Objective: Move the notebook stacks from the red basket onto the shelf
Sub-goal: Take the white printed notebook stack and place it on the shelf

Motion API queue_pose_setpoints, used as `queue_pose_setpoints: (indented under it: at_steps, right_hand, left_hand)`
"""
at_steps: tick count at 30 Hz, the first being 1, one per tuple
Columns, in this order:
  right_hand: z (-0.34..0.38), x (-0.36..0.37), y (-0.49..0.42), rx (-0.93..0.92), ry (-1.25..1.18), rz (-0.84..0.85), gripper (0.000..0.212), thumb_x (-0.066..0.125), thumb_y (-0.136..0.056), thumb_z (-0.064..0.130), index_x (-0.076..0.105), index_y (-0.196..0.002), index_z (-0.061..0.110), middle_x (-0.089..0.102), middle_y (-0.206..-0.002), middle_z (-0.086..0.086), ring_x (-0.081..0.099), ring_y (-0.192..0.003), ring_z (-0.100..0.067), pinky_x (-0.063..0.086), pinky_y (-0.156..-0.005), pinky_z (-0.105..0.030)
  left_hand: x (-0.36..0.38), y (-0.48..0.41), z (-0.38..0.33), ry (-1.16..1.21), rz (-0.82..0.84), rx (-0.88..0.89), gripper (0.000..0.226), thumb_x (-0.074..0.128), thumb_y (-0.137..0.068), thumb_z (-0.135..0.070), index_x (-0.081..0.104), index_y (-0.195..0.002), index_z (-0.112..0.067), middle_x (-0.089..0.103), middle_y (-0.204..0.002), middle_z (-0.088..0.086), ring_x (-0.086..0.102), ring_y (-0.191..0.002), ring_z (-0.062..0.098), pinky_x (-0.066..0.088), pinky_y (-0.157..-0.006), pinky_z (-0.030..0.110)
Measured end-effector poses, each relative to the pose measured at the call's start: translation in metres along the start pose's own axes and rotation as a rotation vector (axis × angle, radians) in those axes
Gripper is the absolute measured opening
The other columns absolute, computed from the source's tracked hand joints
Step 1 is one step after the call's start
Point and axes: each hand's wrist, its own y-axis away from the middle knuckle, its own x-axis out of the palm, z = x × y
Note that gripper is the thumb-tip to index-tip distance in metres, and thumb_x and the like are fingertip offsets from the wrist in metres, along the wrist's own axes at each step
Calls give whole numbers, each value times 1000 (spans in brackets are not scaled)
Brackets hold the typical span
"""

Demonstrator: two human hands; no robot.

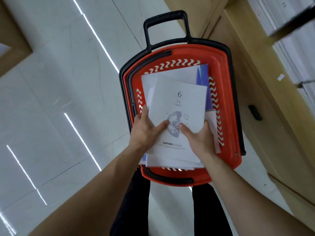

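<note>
White tiled floor [59, 82] lay beneath the red basket [221, 53]. Over it, left hand [146, 132] and right hand [197, 138] clasped a notebook stack [177, 103], thumbs on the cover. I judged this the lift-out; next, a level carry to the shelf [252, 92] beside the basket.

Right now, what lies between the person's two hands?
In the head view, only the top notebook, its printed moon between the thumbs; the left hand and right hand grip it from either side.

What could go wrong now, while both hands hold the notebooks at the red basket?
1. The notebook stack is uneven, with edges fanned out; lower notebooks may slip out into the red basket.
2. The left hand and right hand grip only its near end, so the far end may droop when lifted.
</note>
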Motion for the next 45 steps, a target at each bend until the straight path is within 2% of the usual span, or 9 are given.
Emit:
queue_pose_setpoints:
  at_steps: [10, 14, 17, 23, 29, 32, 39, 42, 45]
  right_hand:
    - [122, -80, 90, -235, 35, -38, 66, 82, -73, 56, 54, -121, 19, 65, -111, 12, 63, -97, -7, 45, -75, -17]
    - [191, -130, 147, -340, 26, -121, 67, 81, -71, 61, 57, -117, 20, 68, -111, 15, 65, -100, -5, 47, -77, -18]
    - [237, -170, 197, -370, 3, -169, 65, 80, -76, 56, 53, -119, 16, 64, -110, 10, 60, -96, -8, 43, -67, -12]
    - [270, -232, 279, -339, -83, -285, 67, 77, -78, 58, 51, -121, 15, 68, -117, 3, 65, -104, -17, 47, -78, -27]
    - [256, -297, 341, -274, -206, -477, 64, 78, -80, 54, 54, -121, 11, 68, -113, 4, 60, -97, -11, 45, -78, -25]
    - [236, -327, 347, -218, -240, -564, 66, 78, -78, 57, 55, -121, 12, 67, -110, 6, 64, -103, -18, 47, -79, -28]
    - [187, -374, 319, -88, -406, -665, 68, 80, -71, 59, 62, -117, 12, 74, -111, -1, 71, -101, -21, 54, -79, -30]
    - [181, -389, 295, -70, -463, -672, 62, 82, -77, 46, 59, -121, 8, 73, -115, -3, 70, -102, -21, 51, -79, -27]
    - [181, -399, 267, -59, -490, -680, 61, 81, -79, 44, 57, -122, 8, 72, -117, -5, 70, -104, -24, 54, -83, -32]
  left_hand:
    - [-100, 78, -103, 83, -53, 165, 72, 70, -76, -65, 43, -134, -33, 56, -112, 3, 53, -100, 18, 47, -86, 32]
    - [-156, 122, -171, 75, -103, 283, 66, 71, -80, -59, 46, -131, -26, 54, -99, -9, 51, -102, 19, 43, -82, 30]
    - [-194, 152, -220, 59, -96, 334, 71, 68, -72, -71, 46, -126, -30, 59, -104, 4, 60, -98, 26, 49, -80, 33]
    - [-227, 206, -293, -4, -57, 496, 75, 64, -66, -77, 47, -126, -35, 65, -102, 8, 62, -100, 29, 52, -86, 39]
    - [-207, 258, -366, -72, 116, 629, 87, 64, -63, -80, 48, -134, -33, 65, -115, 7, 63, -105, 27, 49, -89, 32]
    - [-178, 272, -398, -133, 194, 662, 98, 59, -56, -87, 45, -137, -34, 65, -121, 1, 62, -107, 25, 50, -96, 40]
    - [-105, 291, -446, -248, 270, 644, 85, 64, -70, -76, 42, -141, -35, 63, -121, 1, 61, -106, 24, 52, -92, 38]
    - [-80, 279, -466, -219, 285, 651, 77, 71, -72, -66, 49, -138, -33, 65, -125, 4, 62, -110, 26, 52, -96, 42]
    - [-59, 258, -484, -217, 294, 667, 82, 72, -64, -69, 54, -135, -31, 68, -124, 1, 65, -110, 22, 53, -96, 39]
